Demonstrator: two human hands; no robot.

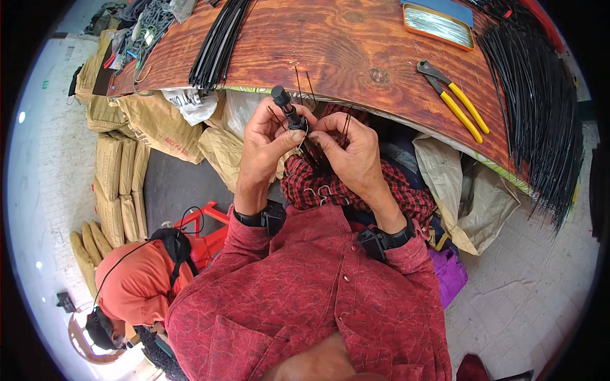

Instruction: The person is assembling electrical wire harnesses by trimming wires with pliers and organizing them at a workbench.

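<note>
In front of my chest, just off the table's near edge, my left hand (260, 136) is closed around a black, ringed, cylindrical part with a round cap (279, 95). Thin black rods with small tips (309, 81) stick up around it. My right hand (356, 155) meets it from the right, thumb and fingers pinched together against the part's lower end. A thin pale strand (302, 141) shows between the two hands; my fingers hide what the right hand pinches. Beneath my hands lies red-and-black checked cloth (394, 190).
On the wooden table (305, 38) lie nippers with yellow handles (460, 105), a tin of thin silvery wires (438, 28) and bundles of black strips at left (219, 44) and right (527, 95). Brown sacks (162, 124) sit below. A person in orange (140, 279) is at lower left.
</note>
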